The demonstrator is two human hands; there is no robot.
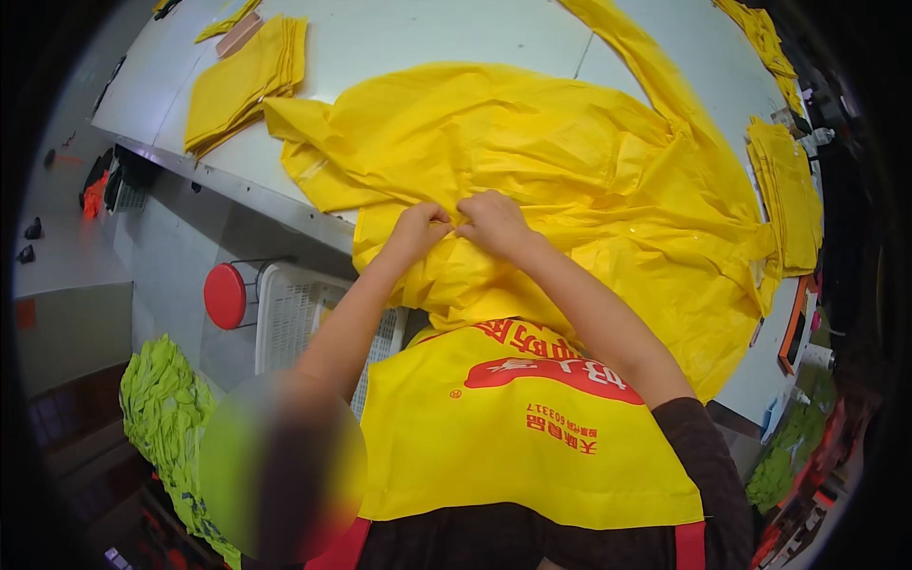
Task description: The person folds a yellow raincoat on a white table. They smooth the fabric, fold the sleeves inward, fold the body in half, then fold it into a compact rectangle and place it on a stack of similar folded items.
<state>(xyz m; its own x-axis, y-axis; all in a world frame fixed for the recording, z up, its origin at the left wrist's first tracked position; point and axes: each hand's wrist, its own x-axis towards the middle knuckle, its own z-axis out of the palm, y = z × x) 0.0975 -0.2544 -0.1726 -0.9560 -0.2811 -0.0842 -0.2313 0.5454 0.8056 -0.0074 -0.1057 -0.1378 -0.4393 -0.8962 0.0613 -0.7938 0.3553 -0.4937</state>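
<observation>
A large, crumpled sheet of yellow fabric [570, 142] spreads over the white table and hangs over its near edge toward me. Both hands meet at a gathered fold near its middle left. My left hand [419, 230] pinches the fabric with its fingers curled. Close beside it, my right hand [494, 223] is closed on the same cloth, thumb and fingers pressed together. The fingertips nearly touch, and the exact bit of fabric between them is partly hidden. I wear a yellow apron [532, 456] with red print.
Folded yellow cloths [249, 84] lie at the table's far left, and another folded stack [787, 195] at the right edge. Below the white table [399, 47] on the left are a red stool [225, 295] and a white plastic basket [285, 318]. Lime-green fabric [161, 408] is heaped at lower left.
</observation>
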